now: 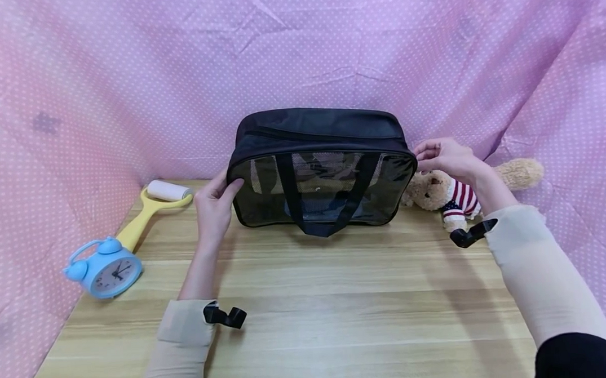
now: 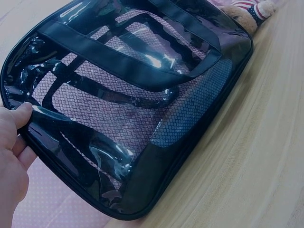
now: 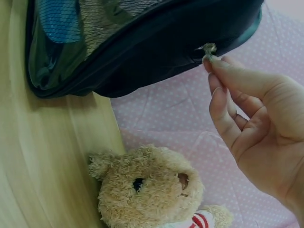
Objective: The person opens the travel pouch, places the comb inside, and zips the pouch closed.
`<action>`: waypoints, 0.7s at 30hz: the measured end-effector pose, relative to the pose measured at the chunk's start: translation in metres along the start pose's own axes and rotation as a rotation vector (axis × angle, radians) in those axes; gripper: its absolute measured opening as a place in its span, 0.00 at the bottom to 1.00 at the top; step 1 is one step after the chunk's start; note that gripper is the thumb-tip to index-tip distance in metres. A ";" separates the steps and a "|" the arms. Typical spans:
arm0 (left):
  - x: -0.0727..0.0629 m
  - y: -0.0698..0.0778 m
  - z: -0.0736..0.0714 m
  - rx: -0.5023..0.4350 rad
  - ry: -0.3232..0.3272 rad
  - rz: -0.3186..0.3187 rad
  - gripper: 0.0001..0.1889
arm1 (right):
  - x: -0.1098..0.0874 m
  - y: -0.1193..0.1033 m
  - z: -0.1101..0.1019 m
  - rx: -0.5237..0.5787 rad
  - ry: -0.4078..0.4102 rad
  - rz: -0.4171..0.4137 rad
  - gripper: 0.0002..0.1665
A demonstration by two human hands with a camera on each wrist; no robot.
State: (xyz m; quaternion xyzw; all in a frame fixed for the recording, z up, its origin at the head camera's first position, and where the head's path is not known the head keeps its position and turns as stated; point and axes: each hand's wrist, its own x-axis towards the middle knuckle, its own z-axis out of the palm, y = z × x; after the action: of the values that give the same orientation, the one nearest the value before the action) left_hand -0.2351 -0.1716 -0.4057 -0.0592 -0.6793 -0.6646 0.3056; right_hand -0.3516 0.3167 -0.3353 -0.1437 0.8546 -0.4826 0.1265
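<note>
A black bag (image 1: 320,129) with a clear front panel and black strap handles stands upright at the back of the table. Through its panel shows something blue (image 2: 199,104) behind mesh. My left hand (image 1: 214,207) grips the bag's left edge, thumb on the front face and fingers behind. At the other end, my right hand (image 1: 449,157) pinches a metal zipper pull (image 3: 209,49) between thumb and index finger on the bag's side, as the right wrist view shows. The zipper line on top looks closed in the head view.
A teddy bear (image 3: 147,190) in a striped top lies right of the bag, under my right hand. To the left are a blue alarm clock (image 1: 111,270) and a lint roller (image 1: 168,190) with a yellow handle. Pink dotted cloth (image 1: 317,53) hangs around the wooden table (image 1: 339,311).
</note>
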 end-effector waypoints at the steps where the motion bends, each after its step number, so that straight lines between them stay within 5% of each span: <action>1: 0.000 0.000 0.000 0.001 0.002 -0.004 0.17 | 0.001 0.001 0.001 -0.010 -0.007 -0.004 0.15; 21: -0.001 0.002 0.001 -0.005 0.021 -0.029 0.17 | 0.001 0.017 0.015 0.152 -0.089 -0.031 0.20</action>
State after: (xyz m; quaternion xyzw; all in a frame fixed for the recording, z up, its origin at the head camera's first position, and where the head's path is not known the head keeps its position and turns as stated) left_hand -0.2337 -0.1702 -0.4039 -0.0434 -0.6751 -0.6713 0.3029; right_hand -0.3493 0.3130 -0.3570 -0.1682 0.8068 -0.5411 0.1674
